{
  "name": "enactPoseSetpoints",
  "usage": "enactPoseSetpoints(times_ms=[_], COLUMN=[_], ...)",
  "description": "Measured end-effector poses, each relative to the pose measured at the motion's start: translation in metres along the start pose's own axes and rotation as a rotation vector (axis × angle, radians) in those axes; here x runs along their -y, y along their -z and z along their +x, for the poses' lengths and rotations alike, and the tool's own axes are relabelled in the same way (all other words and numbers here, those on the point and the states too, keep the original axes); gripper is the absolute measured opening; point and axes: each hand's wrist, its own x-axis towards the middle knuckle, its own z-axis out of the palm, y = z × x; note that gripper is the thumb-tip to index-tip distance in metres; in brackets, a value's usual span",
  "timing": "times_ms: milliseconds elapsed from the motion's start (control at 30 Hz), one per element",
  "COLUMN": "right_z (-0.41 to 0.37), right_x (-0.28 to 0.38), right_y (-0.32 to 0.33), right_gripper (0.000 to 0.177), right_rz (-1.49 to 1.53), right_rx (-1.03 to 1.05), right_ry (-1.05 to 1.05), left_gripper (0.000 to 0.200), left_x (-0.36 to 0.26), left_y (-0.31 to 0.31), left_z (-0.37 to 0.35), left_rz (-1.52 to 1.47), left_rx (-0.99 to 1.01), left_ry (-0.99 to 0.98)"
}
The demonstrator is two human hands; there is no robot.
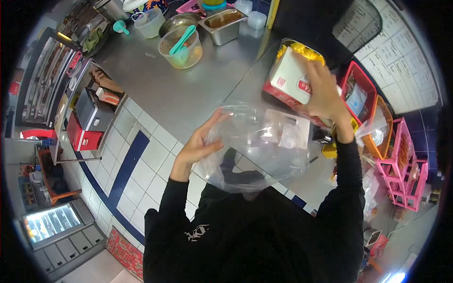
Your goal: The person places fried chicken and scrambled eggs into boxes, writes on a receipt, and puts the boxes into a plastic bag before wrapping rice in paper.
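Observation:
My left hand (202, 142) is closed on the side of a large clear plastic bag (257, 162), which hangs open in front of my body at the counter's edge. My right hand (324, 90) grips a white and red food carton (287, 75) from its right side, fingers over the top. Just behind the carton, a container with bright yellow contents (306, 51) is partly hidden by it. A pale boxy thing (299, 123) with a dark mark lies beyond the bag's upper right part, partly seen through the film.
On the steel counter (214, 80) stand a clear tub (191, 61) with a turquoise-handled utensil, a metal pan of brown sauce (222, 26) and a metal bowl (177, 23). To the right are a red basket (351, 75), an orange basket (383, 120) and a pink rack (401, 165).

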Motion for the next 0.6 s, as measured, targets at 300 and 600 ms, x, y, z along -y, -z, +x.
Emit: enactPoseSetpoints(times_ms=[300, 600], right_z=[0.061, 0.051], right_x=[0.135, 0.090], right_y=[-0.102, -0.206], right_gripper=[0.112, 0.095], right_rz=[0.879, -0.004], right_rx=[-0.077, 0.468], right_ry=[0.425, 0.326], left_gripper=[0.089, 0.089], left_x=[0.060, 0.046], left_y=[0.094, 0.153], left_z=[0.058, 0.053], left_rz=[0.496, 0.524], left_rx=[0.076, -0.049], left_ry=[-0.023, -0.043])
